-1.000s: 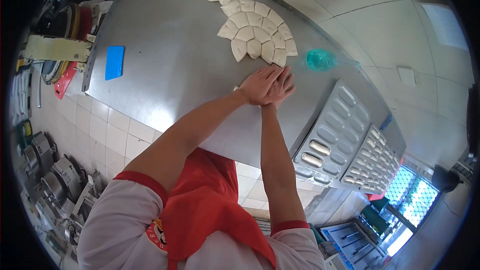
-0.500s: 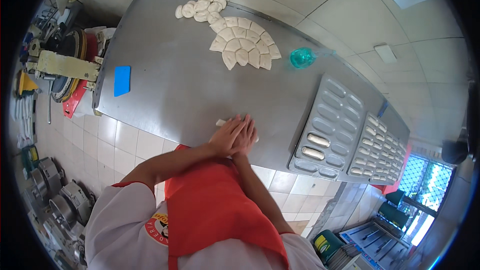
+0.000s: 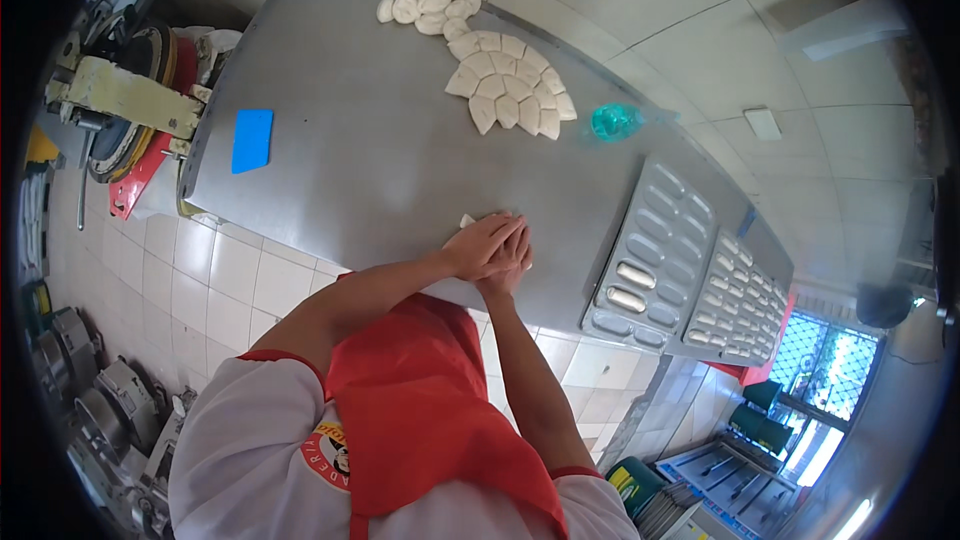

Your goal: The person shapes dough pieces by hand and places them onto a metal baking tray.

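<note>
In the head view, both hands lie stacked at the centre of the frame, close to the near edge of the steel table [image 3: 380, 150]. The left hand [image 3: 483, 243] rests flat on top, fingers stretched toward the right; the right hand [image 3: 512, 262] is mostly covered beneath it, its fingers also flat, neither curled around anything. Under the palms lies a piece of dough [image 3: 467, 222], of which only a small pale end shows at the upper left of the hands; its long axis seems to run from upper left to lower right, though most of it is hidden.

Against the frame a second ago, the hands sit nearer the table's edge and lower in the picture, and the arms are more bent; half a second ago the pose was almost the same as now.

At the upper centre lies a fan of cut dough wedges [image 3: 512, 95], narrow ends pointing lower left, with a cluster of rounder dough pieces [image 3: 428, 4] above it. A flat blue rectangular scraper [image 3: 252, 140] lies at the left of the table. A teal translucent object [image 3: 613, 121] stands right of the wedges. Two moulded baking trays [image 3: 665, 240] fill the right side, a few cavities near the lower end filled. A round emblem [image 3: 328, 450] shows on the white shirt beside the red apron [image 3: 420, 400].
</note>
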Motion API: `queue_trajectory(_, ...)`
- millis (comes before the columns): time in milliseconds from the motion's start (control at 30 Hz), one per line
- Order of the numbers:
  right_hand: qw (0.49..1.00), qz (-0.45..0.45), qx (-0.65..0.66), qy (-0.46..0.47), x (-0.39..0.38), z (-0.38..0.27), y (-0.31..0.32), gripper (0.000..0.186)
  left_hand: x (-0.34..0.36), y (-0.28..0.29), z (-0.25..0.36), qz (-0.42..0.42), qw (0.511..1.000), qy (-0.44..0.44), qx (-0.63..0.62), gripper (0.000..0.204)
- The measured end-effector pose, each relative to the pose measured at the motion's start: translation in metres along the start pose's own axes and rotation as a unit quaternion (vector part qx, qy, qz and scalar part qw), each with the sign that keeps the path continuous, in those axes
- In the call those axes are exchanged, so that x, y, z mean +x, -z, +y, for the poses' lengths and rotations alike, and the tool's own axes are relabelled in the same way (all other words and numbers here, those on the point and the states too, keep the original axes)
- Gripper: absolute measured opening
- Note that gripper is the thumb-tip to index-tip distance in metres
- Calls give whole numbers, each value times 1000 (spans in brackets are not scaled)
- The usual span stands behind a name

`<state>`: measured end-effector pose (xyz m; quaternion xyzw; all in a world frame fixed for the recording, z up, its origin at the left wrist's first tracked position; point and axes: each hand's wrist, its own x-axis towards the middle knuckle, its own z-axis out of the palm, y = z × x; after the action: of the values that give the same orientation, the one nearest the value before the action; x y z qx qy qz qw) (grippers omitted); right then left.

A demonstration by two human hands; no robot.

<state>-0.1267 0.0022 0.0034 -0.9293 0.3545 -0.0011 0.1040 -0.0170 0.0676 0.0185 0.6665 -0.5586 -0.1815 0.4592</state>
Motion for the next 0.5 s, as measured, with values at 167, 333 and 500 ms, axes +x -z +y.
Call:
queue_trajectory(167, 994, 31, 65, 87, -23, -25, 14, 51, -52, 22, -6, 201, 960, 184, -68, 30)
queue_trajectory(333, 984, 90, 99, 115, -2, -32, 15, 34, -69, 36, -13, 181, 913, 350, -107, 16)
queue_trajectory(500, 981, 101, 105, 128, 3, -29, 9, 29, -52, 22, -9, 166, 937, 301, -63, 19)
